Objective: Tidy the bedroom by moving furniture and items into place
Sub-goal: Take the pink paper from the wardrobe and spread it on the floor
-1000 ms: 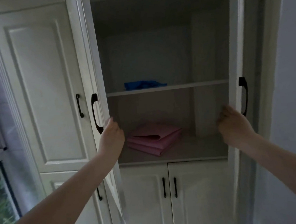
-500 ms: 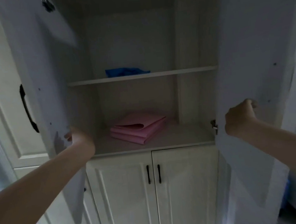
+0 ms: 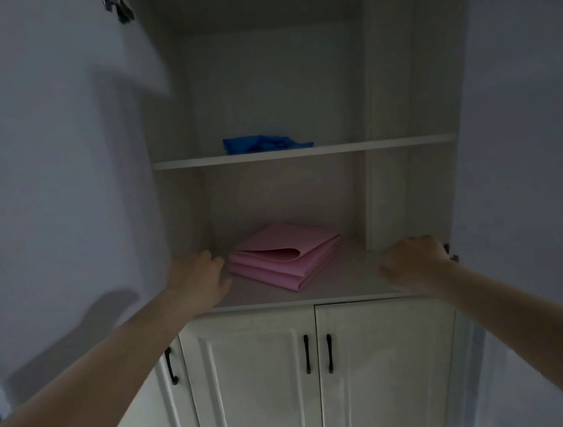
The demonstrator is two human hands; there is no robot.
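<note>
Both upper cupboard doors have swung fully wide since a moment ago, and the hands have left them and come in over the lower shelf. On the left, the left door (image 3: 45, 167) stands flung open, its inner face towards us. The left hand (image 3: 199, 281) reaches in over the lower shelf (image 3: 348, 281), fingers loose, gripping nothing, its fingertips just beside the folded pink cloth (image 3: 286, 256). That cloth lies flat on the lower shelf, left of centre. Above it, a crumpled blue cloth (image 3: 264, 143) sits on the upper shelf (image 3: 387, 143). The right hand (image 3: 413, 262) hovers at the shelf's right end, fingers curled downward, holding nothing. The right door (image 3: 532, 120) is open too.
</note>
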